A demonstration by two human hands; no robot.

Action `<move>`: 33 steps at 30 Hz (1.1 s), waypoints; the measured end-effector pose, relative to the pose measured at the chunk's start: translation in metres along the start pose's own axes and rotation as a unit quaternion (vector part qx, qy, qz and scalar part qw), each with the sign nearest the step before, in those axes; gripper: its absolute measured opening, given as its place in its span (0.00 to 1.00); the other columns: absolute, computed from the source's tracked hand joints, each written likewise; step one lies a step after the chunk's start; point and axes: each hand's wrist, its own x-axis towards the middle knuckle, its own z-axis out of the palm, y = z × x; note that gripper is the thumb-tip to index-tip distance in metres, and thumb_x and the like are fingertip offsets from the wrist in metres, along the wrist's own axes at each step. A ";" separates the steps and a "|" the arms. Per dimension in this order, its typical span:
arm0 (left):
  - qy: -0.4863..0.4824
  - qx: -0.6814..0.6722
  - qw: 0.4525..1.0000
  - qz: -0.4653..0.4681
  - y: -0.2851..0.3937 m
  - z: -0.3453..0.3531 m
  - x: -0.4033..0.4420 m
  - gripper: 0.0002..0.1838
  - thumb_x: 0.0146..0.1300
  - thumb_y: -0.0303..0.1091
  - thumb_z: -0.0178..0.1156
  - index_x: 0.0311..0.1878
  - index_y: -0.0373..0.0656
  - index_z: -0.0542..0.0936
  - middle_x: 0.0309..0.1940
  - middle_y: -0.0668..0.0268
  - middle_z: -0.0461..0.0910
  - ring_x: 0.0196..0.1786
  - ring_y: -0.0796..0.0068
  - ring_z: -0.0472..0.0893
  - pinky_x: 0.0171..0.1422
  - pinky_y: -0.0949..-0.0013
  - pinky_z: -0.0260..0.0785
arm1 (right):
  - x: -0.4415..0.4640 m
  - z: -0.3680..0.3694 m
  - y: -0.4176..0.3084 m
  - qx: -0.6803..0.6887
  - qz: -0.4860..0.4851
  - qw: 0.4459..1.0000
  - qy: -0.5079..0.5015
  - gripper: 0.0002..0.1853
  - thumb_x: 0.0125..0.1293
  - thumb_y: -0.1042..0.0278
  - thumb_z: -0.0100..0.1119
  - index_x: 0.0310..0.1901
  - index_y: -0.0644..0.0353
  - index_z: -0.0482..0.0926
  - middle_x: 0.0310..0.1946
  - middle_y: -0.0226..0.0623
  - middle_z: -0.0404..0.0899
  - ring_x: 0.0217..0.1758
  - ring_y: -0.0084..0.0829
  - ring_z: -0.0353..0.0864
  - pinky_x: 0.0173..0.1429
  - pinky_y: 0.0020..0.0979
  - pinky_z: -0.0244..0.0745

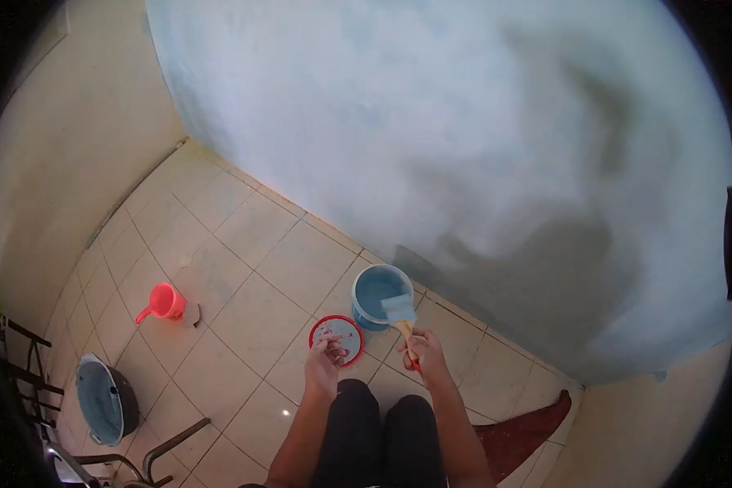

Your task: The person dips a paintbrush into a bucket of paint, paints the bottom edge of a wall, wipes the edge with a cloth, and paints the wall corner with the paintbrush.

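Observation:
My right hand (424,355) is closed round the handle of a wide paintbrush (404,324). Its pale blue bristles point up and away from me, over the near rim of a bucket (359,315). Light blue paint (376,289) shows inside the bucket. My left hand (325,362) hovers over a round lid with a red rim (350,359), its fingers loosely bent and apart, with nothing visible in them. Reddish marks are on the lid and near the fingertips.
A blue-painted wall (342,122) rises beyond the bucket. On the tiled floor (244,325) stand a red dipper (167,302) and, at the left, a dark basin (126,407) with blue inside. Metal chair legs (171,435) are lower left; a dark red cloth (520,435) lies at the right.

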 end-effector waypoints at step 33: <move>0.077 0.061 0.994 -0.044 -0.023 -0.028 0.072 0.13 0.63 0.43 0.51 0.46 0.47 0.75 0.34 0.72 0.75 0.41 0.78 0.73 0.49 0.71 0.62 | 0.216 -0.062 0.005 -0.114 0.177 0.972 -0.101 0.10 0.68 0.68 0.51 0.47 0.64 0.73 0.23 0.36 0.74 0.12 0.16 0.57 0.16 0.22 0.49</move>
